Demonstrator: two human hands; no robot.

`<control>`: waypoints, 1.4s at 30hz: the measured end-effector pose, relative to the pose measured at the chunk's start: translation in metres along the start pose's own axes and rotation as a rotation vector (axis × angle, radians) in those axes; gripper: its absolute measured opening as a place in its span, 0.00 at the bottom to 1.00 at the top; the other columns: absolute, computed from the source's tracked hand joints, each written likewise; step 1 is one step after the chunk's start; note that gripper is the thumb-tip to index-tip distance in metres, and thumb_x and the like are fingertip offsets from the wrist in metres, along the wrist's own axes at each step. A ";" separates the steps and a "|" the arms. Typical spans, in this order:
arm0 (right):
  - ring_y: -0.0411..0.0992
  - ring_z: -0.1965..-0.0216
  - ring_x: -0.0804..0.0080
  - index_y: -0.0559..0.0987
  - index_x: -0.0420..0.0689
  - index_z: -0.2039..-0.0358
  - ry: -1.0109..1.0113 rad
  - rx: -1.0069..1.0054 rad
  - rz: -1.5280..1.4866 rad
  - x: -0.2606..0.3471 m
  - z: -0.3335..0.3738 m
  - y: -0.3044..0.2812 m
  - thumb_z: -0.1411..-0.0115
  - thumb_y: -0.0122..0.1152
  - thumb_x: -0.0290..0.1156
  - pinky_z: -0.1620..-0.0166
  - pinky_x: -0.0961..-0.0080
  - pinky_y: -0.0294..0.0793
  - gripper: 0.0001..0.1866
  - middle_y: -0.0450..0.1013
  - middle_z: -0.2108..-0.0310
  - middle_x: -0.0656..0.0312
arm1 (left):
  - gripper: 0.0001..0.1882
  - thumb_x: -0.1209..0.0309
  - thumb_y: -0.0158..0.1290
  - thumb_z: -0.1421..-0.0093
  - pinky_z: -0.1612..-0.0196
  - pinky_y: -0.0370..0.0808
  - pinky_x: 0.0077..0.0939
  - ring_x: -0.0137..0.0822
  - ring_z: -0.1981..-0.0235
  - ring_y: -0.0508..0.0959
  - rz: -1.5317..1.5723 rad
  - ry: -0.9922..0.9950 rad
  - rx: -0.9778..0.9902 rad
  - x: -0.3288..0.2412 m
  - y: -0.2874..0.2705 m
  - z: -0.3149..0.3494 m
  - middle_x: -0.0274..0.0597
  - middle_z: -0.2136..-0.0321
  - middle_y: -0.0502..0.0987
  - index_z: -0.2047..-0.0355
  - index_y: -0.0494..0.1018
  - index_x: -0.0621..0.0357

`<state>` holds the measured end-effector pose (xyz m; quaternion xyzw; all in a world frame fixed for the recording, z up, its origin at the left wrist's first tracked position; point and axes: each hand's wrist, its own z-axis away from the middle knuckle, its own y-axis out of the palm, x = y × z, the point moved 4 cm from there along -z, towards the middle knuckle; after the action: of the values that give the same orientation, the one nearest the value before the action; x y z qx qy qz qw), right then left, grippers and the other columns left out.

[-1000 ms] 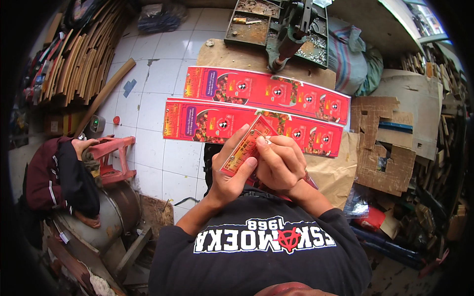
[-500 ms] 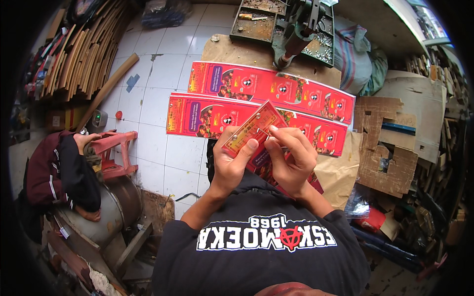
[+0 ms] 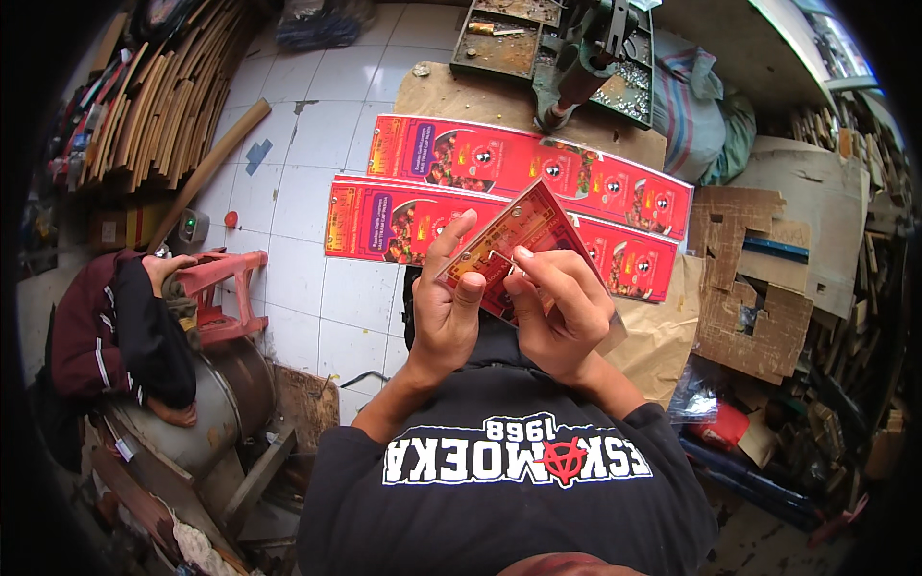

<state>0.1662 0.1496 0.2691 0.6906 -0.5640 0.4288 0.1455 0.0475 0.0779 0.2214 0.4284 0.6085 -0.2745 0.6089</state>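
In front of my chest a red printed sheet [image 3: 538, 223] with a gold-patterned end is tilted up between my hands. The thumb and index finger of my left hand [image 3: 445, 312] are spread apart at the sheet's left corner, the thumb close to its face. With thumb and forefinger, my right hand [image 3: 565, 312] pinches a thin, bent, pale metal piece [image 3: 502, 257] against the sheet; its far end is hidden by the fingers. Past my hands lie more long red printed sheets, one row [image 3: 509, 158] farther off and a stack [image 3: 370, 219] nearer, partly covered by the held sheet.
A dark green hand-press machine [image 3: 576, 82] with trays of small metal parts stands at the far edge of the brown board [image 3: 432, 96]. Cut cardboard [image 3: 749, 326] lies at the right. At the left another person [image 3: 125, 331] sits by a red plastic stool [image 3: 226, 288] and a metal drum.
My left fingers have spread off the sheet, the index finger rising. The held sheet has tipped, its far corner shifting right and up. My right hand keeps its pinch.
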 end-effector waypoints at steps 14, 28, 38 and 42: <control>0.74 0.75 0.67 0.80 0.36 0.57 -0.134 -0.017 0.038 0.011 -0.008 0.008 0.52 0.67 0.15 0.73 0.76 0.72 0.18 0.74 0.76 0.61 | 0.38 0.49 0.45 0.33 0.63 0.76 0.21 0.27 0.65 0.79 -0.067 -0.021 0.042 -0.011 0.003 0.004 0.45 0.65 0.81 0.33 0.52 0.65; 0.73 0.75 0.67 0.80 0.32 0.61 -0.422 -0.016 0.225 0.021 -0.001 0.018 0.56 0.68 0.15 0.73 0.74 0.76 0.18 0.73 0.73 0.59 | 0.36 0.54 0.43 0.30 0.72 0.71 0.21 0.22 0.76 0.72 -0.259 0.190 0.074 -0.016 0.001 0.008 0.46 0.68 0.80 0.32 0.47 0.66; 0.76 0.72 0.64 0.81 0.36 0.63 -0.278 -0.077 0.087 0.005 0.003 0.018 0.53 0.65 0.14 0.70 0.74 0.77 0.14 0.75 0.73 0.60 | 0.26 0.59 0.42 0.29 0.65 0.73 0.23 0.25 0.70 0.74 -0.244 0.189 -0.045 -0.013 0.003 0.004 0.44 0.66 0.76 0.39 0.58 0.66; 0.76 0.68 0.62 0.82 0.42 0.66 -0.173 -0.138 0.209 0.001 0.001 0.004 0.55 0.66 0.12 0.67 0.72 0.77 0.15 0.74 0.75 0.62 | 0.17 0.60 0.43 0.29 0.62 0.70 0.22 0.23 0.69 0.70 -0.097 0.081 -0.229 0.005 -0.008 0.006 0.35 0.71 0.71 0.51 0.63 0.62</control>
<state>0.1628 0.1469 0.2677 0.6509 -0.6714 0.3407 0.0978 0.0441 0.0692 0.2147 0.3369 0.6801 -0.2148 0.6147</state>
